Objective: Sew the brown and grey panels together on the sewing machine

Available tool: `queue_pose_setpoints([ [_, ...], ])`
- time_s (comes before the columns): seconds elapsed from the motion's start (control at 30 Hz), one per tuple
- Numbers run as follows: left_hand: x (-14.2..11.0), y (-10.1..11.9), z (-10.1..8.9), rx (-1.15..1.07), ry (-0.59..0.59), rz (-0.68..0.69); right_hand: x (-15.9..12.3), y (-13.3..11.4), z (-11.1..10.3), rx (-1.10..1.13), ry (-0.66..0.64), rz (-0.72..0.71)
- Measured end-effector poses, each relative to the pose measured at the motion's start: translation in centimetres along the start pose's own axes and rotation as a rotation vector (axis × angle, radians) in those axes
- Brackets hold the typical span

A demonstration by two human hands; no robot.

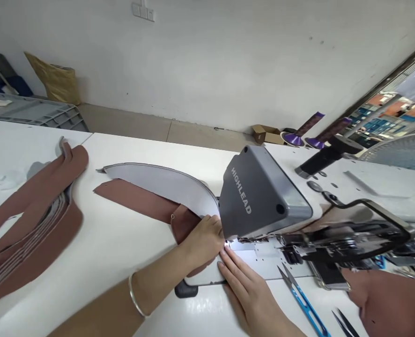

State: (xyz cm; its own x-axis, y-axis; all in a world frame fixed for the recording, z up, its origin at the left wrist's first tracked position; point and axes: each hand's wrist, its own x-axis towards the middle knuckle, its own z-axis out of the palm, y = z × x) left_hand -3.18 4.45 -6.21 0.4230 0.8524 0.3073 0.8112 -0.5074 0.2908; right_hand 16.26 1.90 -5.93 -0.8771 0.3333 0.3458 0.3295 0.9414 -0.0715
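My left hand [205, 238], with a bangle on its wrist, has its fingers curled over a reddish-brown leather piece [183, 222] beside the sewing machine head [263, 187]. My right hand [244, 285] lies with fingers stretched flat on the machine bed, their tips close to the lit needle area. The needle itself is mostly hidden by the head and my hands. From the leather under my left hand, a curved piece with its pale grey side up [161, 182] and a brown strip [133, 199] extend left across the table.
Stacked brown leather pieces [49, 224] lie at the left. Blue-handled thread snips [307, 304], dark-tipped tweezers [346, 323] and more brown leather [393, 299] are at the lower right. Purple thread cones [293, 138] stand behind the machine. A grey crate [35, 112] sits beyond the table.
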Motion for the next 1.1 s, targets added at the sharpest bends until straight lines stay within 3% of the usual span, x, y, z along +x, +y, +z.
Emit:
queue_pose_setpoints([
  [0.07,0.1,0.1,-0.7,0.15,0.011,-0.032,-0.1,0.1,0.0,0.02,-0.008,0.016],
  [0.23,0.5,-1.3,-1.7,0.409,0.124,-0.284,-0.1,0.1,0.1,0.029,0.009,0.028],
  [0.4,-0.1,-1.9,-3.4,0.403,0.018,-0.246,-0.5,-0.1,0.2,0.048,0.09,0.03],
  [0.57,-4.0,1.2,-7.0,0.367,-0.065,-0.086,-0.9,-0.1,0.0,0.051,0.302,-0.033],
  [0.7,-8.1,4.7,-9.3,0.279,-0.142,0.035,-0.7,-1.5,-0.8,-0.061,0.297,-0.138],
  [0.83,-11.2,6.9,-9.5,0.152,-0.221,0.056,-0.3,-4.3,-1.3,-0.063,0.184,-0.216],
  [0.93,-12.7,7.6,-9.1,0.07,-0.225,-0.004,-0.3,-6.1,-1.4,-0.058,0.11,-0.262],
  [1.1,-13.4,9.0,-9.2,-0.02,-0.177,-0.069,-0.2,-8.0,-1.1,-0.105,0.116,-0.218],
])
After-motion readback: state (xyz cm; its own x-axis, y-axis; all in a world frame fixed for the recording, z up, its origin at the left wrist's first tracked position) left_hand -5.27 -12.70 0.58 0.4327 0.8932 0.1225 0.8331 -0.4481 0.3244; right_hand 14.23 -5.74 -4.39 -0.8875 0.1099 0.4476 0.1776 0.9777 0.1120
